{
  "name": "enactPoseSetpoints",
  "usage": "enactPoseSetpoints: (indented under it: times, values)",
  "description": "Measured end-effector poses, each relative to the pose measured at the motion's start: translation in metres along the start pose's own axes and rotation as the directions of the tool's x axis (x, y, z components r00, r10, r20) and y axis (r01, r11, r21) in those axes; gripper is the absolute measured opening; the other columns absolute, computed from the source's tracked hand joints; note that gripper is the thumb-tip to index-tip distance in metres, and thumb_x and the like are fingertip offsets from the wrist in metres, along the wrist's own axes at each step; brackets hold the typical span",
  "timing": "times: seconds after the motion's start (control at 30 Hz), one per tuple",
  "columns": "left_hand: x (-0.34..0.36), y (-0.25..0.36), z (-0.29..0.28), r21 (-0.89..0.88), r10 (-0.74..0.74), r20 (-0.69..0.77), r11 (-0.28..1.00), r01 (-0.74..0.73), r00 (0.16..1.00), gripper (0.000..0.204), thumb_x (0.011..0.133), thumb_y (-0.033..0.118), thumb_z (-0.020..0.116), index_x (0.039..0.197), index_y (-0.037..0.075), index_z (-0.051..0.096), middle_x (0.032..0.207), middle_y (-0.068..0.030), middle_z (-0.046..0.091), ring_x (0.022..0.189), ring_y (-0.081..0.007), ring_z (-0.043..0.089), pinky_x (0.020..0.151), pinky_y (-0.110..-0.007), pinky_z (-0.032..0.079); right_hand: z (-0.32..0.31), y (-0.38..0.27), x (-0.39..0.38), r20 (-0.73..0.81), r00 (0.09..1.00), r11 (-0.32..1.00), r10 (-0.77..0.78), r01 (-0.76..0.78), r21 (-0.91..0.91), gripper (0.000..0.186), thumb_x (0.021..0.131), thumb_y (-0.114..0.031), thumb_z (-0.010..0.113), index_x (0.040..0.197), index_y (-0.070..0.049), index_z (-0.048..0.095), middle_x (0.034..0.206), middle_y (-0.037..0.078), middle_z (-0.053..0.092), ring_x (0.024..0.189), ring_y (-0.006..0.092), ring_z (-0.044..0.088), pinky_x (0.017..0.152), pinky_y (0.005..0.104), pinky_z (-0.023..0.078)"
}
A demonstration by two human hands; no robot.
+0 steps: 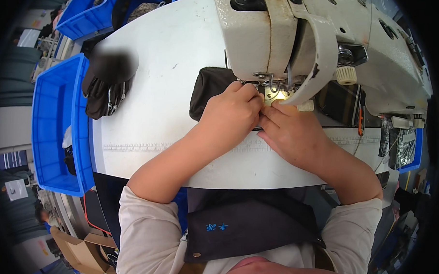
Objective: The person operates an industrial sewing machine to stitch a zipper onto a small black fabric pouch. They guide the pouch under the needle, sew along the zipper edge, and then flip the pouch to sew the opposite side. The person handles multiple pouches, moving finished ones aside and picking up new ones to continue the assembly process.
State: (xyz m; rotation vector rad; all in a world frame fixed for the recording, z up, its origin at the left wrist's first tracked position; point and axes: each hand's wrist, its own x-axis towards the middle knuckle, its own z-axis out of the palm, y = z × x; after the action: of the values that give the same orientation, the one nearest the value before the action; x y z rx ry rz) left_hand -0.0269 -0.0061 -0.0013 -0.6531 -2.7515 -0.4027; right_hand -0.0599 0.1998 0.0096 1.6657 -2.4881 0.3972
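Beneath the head of a white sewing machine (260, 44), my two hands meet just in front of the lit needle plate (276, 95). My left hand (233, 110) is closed, its fingers curled over the edge of a black fabric piece (210, 86) that looks like a small pouch and lies flat to the left. Thumb and fingers of my right hand (294, 132) are pinched together against the left fingertips. What the right fingers grip is hidden by the hands. The presser foot and needle area is partly covered by the machine's white guard.
A pile of black pouches with zippers (106, 92) sits at the table's left edge, partly blurred. Beside it stands a blue bin (59, 128), with another blue bin (87, 18) behind. An orange-handled tool (360, 120) lies right of my hands. A ruler strip (133, 147) crosses the white table (163, 57).
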Motion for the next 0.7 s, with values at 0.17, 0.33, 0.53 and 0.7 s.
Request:
enactPoseSetpoints:
  times: [0.17,0.33,0.53,0.7]
  values:
    - [0.0,0.002,0.007,-0.025,-0.058,-0.018,0.998,0.058,0.998,0.025,0.081,0.013,0.072,0.105,0.005,0.075,0.097,-0.0027,0.063,0.094,-0.0225,0.063,0.068,-0.034,0.058,0.005,0.004,-0.001,-0.023,1.0,0.999,-0.01,0.01,-0.033,0.031,0.088,-0.029,0.076,0.102,-0.001,0.074,0.113,0.011,0.07,0.113,0.0248,0.064,0.091,0.0399,0.055]
    - [-0.001,-0.009,-0.004,-0.377,-0.183,0.004,0.911,0.17,0.983,0.021,0.091,0.013,0.068,0.108,0.002,0.075,0.102,-0.0075,0.068,0.096,-0.028,0.068,0.08,-0.038,0.058,0.002,0.005,-0.001,-0.053,0.996,0.994,-0.068,0.072,0.076,0.028,0.087,-0.027,0.078,0.101,-0.003,0.074,0.109,0.006,0.07,0.119,0.0235,0.061,0.089,0.0371,0.056]
    - [-0.004,-0.023,-0.013,-0.558,-0.29,0.192,0.754,0.347,0.938,0.025,0.09,0.001,0.065,0.112,0.008,0.075,0.109,-0.0099,0.069,0.096,-0.0315,0.069,0.082,-0.04,0.056,-0.001,-0.001,-0.002,-0.03,0.999,0.991,-0.043,0.046,0.123,0.027,0.084,-0.023,0.08,0.103,-0.004,0.074,0.111,0.006,0.07,0.122,0.0244,0.061,0.094,0.0368,0.056]
    - [-0.003,-0.033,-0.019,-0.442,-0.033,0.063,0.895,0.057,0.997,0.042,0.078,-0.011,0.064,0.114,0.01,0.069,0.115,-0.0094,0.067,0.092,-0.0331,0.068,0.083,-0.041,0.056,-0.001,0.0,-0.002,-0.034,0.995,0.989,-0.095,0.098,0.109,0.025,0.087,-0.022,0.076,0.102,-0.002,0.073,0.111,0.009,0.07,0.121,0.0267,0.062,0.094,0.0385,0.056]
